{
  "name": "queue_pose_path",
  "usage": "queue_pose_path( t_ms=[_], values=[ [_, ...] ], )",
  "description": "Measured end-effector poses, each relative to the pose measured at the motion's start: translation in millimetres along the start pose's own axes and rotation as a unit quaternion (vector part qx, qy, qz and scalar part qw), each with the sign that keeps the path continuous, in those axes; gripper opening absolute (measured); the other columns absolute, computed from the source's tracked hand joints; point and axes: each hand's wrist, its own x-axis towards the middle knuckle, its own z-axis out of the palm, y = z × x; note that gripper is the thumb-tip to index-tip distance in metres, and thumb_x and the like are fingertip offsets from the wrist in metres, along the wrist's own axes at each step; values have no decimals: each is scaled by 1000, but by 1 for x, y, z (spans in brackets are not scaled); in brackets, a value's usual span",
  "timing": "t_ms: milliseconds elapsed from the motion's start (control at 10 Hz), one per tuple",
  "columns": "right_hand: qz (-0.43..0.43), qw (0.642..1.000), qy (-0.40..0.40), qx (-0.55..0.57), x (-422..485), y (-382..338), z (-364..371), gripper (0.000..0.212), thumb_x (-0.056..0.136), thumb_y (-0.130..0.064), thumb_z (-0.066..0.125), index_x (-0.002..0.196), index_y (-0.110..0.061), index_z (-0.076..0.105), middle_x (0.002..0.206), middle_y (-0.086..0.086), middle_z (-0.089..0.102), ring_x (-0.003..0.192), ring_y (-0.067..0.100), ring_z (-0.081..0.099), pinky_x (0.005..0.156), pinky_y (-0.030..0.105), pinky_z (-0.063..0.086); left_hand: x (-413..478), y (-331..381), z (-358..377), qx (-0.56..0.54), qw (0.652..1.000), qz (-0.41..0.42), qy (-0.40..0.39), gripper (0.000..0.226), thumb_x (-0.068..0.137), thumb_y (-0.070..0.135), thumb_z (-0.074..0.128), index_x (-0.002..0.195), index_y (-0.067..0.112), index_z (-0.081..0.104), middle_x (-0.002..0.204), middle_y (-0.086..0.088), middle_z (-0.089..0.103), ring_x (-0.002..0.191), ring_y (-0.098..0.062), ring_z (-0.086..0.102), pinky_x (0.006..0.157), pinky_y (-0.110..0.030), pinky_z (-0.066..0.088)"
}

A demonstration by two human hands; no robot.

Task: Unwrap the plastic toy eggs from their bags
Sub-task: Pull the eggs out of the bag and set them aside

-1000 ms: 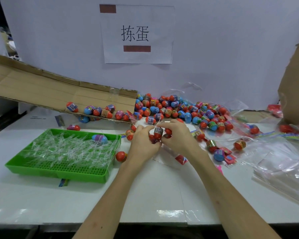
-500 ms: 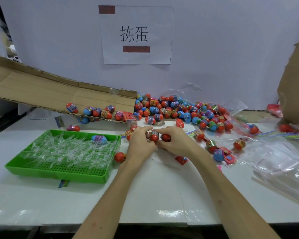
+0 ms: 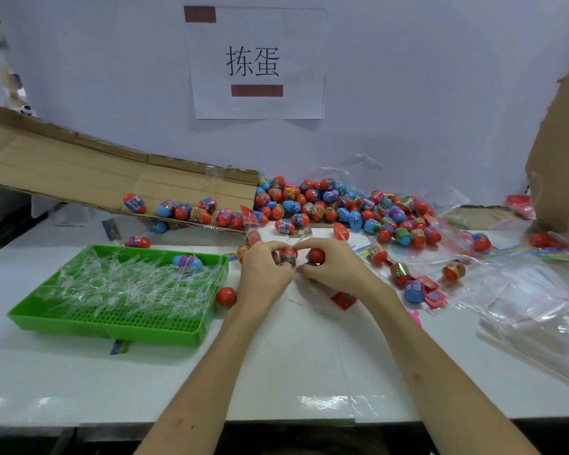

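We pinch a bagged red toy egg [image 3: 288, 256] between our left hand [image 3: 265, 274] and right hand [image 3: 334, 267], fingers curled round it, just above the glossy white table [image 3: 276, 372]. Behind, a heap of smooth eggs [image 3: 335, 205] lies against the pale wall [image 3: 424, 93]. To the left, a perforated green tray [image 3: 119, 326] holds clear strips.

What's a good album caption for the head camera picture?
Left hand and right hand hold bagged toy eggs near a green tray and egg pile.
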Motion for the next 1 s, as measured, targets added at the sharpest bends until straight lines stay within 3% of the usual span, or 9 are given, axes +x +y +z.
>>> queue_pose_path(
  t_ms=[200, 300, 400, 500, 600, 700, 800, 900, 1000],
  values=[
    [50, 998, 32, 2, 4, 7, 1, 21, 88, -28, 73, 108, -23, 76, 109, -8, 69, 98, 8, 59, 71, 8, 37, -2, 2, 2, 38, 999, -3, 16, 29, 89, 5, 63, 113, 13, 77, 82, -3, 67, 75, -16, 62, 69, -26, 56],
    [74, 997, 12, 34, 4, 6, -10, 12, 89, -31, 74, 100, -33, 75, 105, -12, 68, 93, 8, 61, 69, 13, 44, -2, 3, 2, 40, 998, 4, 42, 14, 92, 21, 71, 102, 17, 79, 76, 5, 65, 68, -7, 57, 59, -12, 42],
    [89, 983, -11, 157, 3, 4, -30, 10, 91, -28, 74, 93, -38, 74, 107, -11, 64, 91, 12, 64, 63, 19, 57, -1, 1, 2, 50, 998, 8, 49, 18, 92, 21, 73, 108, 17, 78, 90, 1, 67, 80, -10, 57, 66, -16, 43],
    [101, 970, -57, 212, 3, -5, -52, 11, 94, -22, 71, 102, -29, 77, 114, 1, 65, 98, 21, 64, 75, 28, 61, -2, -1, 3, 79, 995, 13, 54, 25, 94, 10, 64, 116, 15, 76, 104, -4, 69, 90, -12, 52, 79, -25, 48],
    [53, 959, -153, 232, 11, -20, -90, 17, 90, -27, 75, 106, -27, 79, 109, -3, 73, 96, 18, 66, 74, 27, 58, -3, -1, 6, 76, 995, 4, 71, 24, 101, 14, 56, 111, 13, 77, 105, -6, 68, 89, -11, 52, 77, -22, 43],
    [-68, 895, -229, 376, 19, -32, -133, 31, 90, -26, 74, 121, -18, 73, 108, -2, 73, 90, 11, 68, 71, 22, 57, -1, 1, 7, 47, 997, -3, 62, 27, 96, 38, 66, 101, 14, 78, 97, -4, 66, 87, -16, 61, 74, -27, 49],
    [-55, 806, -301, 507, 31, -31, -137, 23, 86, -10, 74, 109, -8, 75, 90, 10, 68, 68, 13, 66, 59, 19, 55, -2, -2, 7, 76, 996, 2, 40, 33, 85, 44, 78, 104, 18, 75, 102, -1, 63, 93, -15, 55, 77, -26, 43],
    [24, 958, -272, -84, 50, -18, -139, 12, 85, -12, 73, 90, -20, 81, 87, 9, 74, 73, 20, 71, 73, 33, 62, -3, -4, 9, 107, 993, 7, 47, 27, 89, 32, 76, 110, 16, 73, 107, -4, 63, 95, -16, 49, 78, -25, 40],
    [47, 977, -188, -92, 54, -25, -161, 12, 88, -22, 76, 98, -27, 81, 87, -2, 77, 76, 11, 70, 70, 28, 61, 1, -5, 10, 107, 993, -10, 41, 24, 91, 18, 73, 115, 18, 71, 110, -4, 65, 98, -15, 43, 79, -26, 39]
  ],
)
